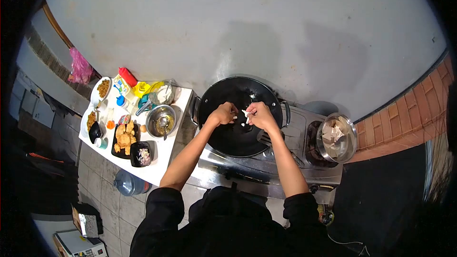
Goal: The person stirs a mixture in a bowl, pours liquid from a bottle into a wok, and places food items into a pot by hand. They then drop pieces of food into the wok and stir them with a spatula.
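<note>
Both my hands are over a large black wok on the stove. My left hand has its fingers curled together, with a small whitish bit at the fingertips. A pinch of my right hand holds a soft-looking white piece, its kind too small to make out. Below it in the wok lies another white fragment, and more white bits sit toward the far side. Under my right forearm, a dark slotted spatula rests across the wok's near right rim.
On the right burner stands a metal pot with light brown pieces inside. The white table at left carries a steel bowl with a ladle, a black tray of fried food, a small black bowl and bottles. A water jug is on the floor.
</note>
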The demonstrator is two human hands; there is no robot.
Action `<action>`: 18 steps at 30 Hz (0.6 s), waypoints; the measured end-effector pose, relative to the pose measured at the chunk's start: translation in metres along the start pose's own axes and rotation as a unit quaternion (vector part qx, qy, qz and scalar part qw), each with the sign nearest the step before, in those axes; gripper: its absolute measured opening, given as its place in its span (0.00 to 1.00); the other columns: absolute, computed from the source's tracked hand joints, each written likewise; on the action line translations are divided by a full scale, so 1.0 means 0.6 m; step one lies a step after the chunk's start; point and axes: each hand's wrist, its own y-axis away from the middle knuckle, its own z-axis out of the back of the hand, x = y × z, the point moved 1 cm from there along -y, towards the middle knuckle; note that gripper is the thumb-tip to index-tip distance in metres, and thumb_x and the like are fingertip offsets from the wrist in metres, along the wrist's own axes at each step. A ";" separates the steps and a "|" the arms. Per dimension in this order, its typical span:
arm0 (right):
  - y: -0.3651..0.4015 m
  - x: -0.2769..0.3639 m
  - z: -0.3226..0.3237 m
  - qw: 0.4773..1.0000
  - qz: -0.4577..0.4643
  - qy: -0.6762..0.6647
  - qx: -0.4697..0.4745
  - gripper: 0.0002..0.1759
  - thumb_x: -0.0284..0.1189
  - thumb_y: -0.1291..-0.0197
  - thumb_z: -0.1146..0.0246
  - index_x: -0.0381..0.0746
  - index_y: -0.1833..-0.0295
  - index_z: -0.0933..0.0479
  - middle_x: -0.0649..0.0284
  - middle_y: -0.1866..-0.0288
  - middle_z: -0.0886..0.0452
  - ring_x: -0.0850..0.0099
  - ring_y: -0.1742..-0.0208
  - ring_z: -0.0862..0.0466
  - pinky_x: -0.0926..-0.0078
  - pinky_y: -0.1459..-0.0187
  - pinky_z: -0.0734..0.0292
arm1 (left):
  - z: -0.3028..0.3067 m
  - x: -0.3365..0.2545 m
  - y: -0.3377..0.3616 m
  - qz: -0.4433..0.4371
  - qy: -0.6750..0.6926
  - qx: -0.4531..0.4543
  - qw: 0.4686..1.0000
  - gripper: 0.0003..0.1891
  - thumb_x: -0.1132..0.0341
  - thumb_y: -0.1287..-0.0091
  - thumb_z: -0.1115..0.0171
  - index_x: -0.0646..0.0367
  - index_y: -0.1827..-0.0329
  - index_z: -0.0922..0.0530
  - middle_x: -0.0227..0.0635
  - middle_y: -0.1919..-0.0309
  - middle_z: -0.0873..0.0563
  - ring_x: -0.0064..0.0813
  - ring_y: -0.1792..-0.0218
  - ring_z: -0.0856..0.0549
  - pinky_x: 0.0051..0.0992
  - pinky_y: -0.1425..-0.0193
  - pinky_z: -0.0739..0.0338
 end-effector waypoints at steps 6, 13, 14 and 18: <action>-0.011 -0.013 -0.002 0.990 0.037 0.129 -0.036 0.05 0.19 0.52 0.38 0.34 0.67 0.21 0.48 0.72 0.17 0.52 0.66 0.15 0.61 0.61 0.21 | 0.000 -0.025 -0.005 -0.011 -0.100 -0.025 0.995 0.13 0.73 0.43 0.36 0.63 0.54 0.18 0.48 0.58 0.14 0.43 0.53 0.15 0.32 0.51 0.19; -0.003 0.000 -0.005 0.968 0.036 0.229 -0.094 0.03 0.19 0.51 0.39 0.37 0.69 0.23 0.46 0.66 0.19 0.46 0.57 0.19 0.54 0.54 0.24 | 0.017 -0.050 0.007 -0.012 -0.033 -0.028 0.999 0.11 0.75 0.40 0.40 0.66 0.55 0.19 0.48 0.62 0.14 0.42 0.57 0.13 0.33 0.61 0.14; -0.002 0.004 -0.006 0.963 0.044 0.239 -0.115 0.03 0.19 0.51 0.40 0.37 0.69 0.23 0.46 0.65 0.19 0.46 0.57 0.19 0.54 0.55 0.24 | 0.021 -0.056 0.011 -0.011 -0.031 -0.029 0.999 0.11 0.75 0.40 0.40 0.66 0.55 0.19 0.48 0.62 0.14 0.42 0.57 0.13 0.33 0.61 0.14; -0.008 0.015 -0.005 0.970 0.062 0.224 -0.070 0.05 0.19 0.51 0.40 0.36 0.67 0.22 0.44 0.65 0.19 0.45 0.56 0.19 0.54 0.54 0.24 | 0.034 -0.073 0.015 -0.035 0.010 -0.018 0.999 0.09 0.76 0.37 0.43 0.68 0.54 0.21 0.46 0.61 0.15 0.39 0.61 0.13 0.34 0.66 0.12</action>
